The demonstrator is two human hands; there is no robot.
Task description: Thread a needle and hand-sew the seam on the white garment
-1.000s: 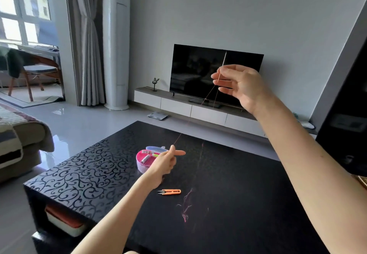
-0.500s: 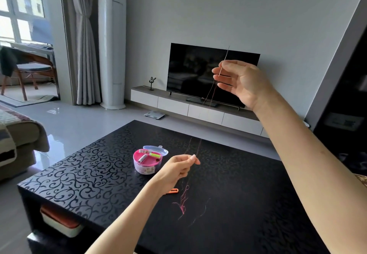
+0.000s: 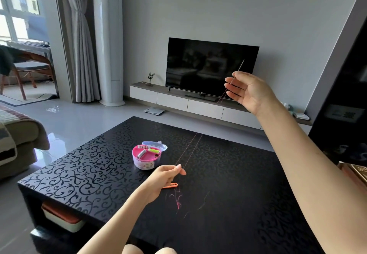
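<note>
On my feed the thin silver needle (image 3: 239, 67) stands tilted, point up, pinched at the fingertips of the raised right hand (image 3: 250, 90) in front of the dark television screen (image 3: 198, 65). A doubled strand of pink thread (image 3: 193, 150) runs from it down to the left hand (image 3: 164, 176), which pinches it low over the glossy black scroll-patterned surface (image 3: 79, 170). I see a round pink sewing box (image 3: 146, 155) holding spools just left of that hand, orange thread snips (image 3: 171, 185) partly hidden beneath it, and loose pink thread scraps (image 3: 177, 201) near them.
</note>
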